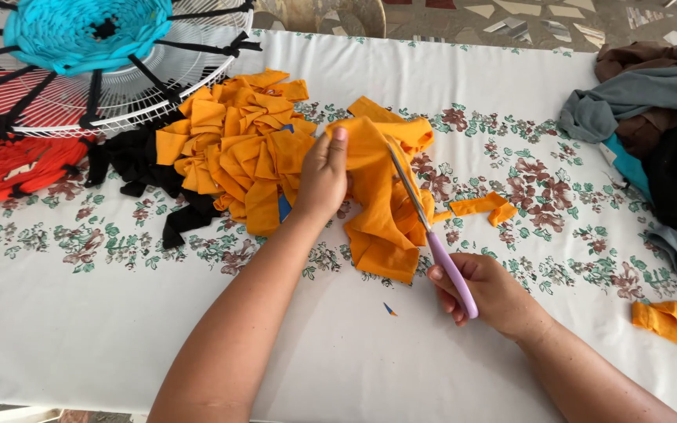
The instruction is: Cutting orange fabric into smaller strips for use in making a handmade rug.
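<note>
Pinched between thumb and fingers of my left hand (323,176), the orange fabric piece (381,211) hangs at the centre of the frame, while my right hand (483,294) is closed around the lilac handles of the scissors (425,227), their blades partly closed into the cloth. Beneath it all lies the white flowered tablecloth (80,329). At the upper left a white wire fan guard (197,55) carries blue and red weaving, and grey and brown clothes (644,102) are heaped at the upper right. Left of centre sits the pile of orange strips (229,149), with black strips (139,160) beside it. To cut well, I judge the cloth should stay taut and the blades run straight along its length.
</note>
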